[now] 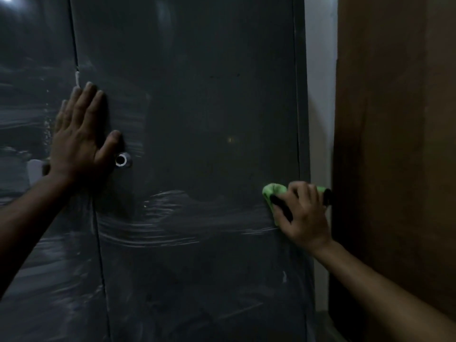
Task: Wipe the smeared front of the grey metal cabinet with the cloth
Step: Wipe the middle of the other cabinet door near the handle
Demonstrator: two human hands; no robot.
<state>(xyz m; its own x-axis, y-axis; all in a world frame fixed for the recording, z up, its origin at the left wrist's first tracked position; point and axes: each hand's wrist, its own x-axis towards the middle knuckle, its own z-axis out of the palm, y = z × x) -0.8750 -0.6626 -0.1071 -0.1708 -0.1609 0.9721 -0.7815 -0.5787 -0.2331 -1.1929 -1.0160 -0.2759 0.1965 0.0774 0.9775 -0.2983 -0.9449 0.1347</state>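
Note:
The grey metal cabinet fills the view, its two doors meeting at a vertical seam on the left. White smear streaks arc across the right door below its middle, and more cover the left door. My right hand grips a bunched green cloth against the right door near its right edge. My left hand lies flat with straight fingers across the seam, just above a small round silver lock.
A white wall strip runs right of the cabinet. Beyond it stands a brown wooden panel, close to my right hand. A pale handle shows on the left door beside my left wrist. The light is dim.

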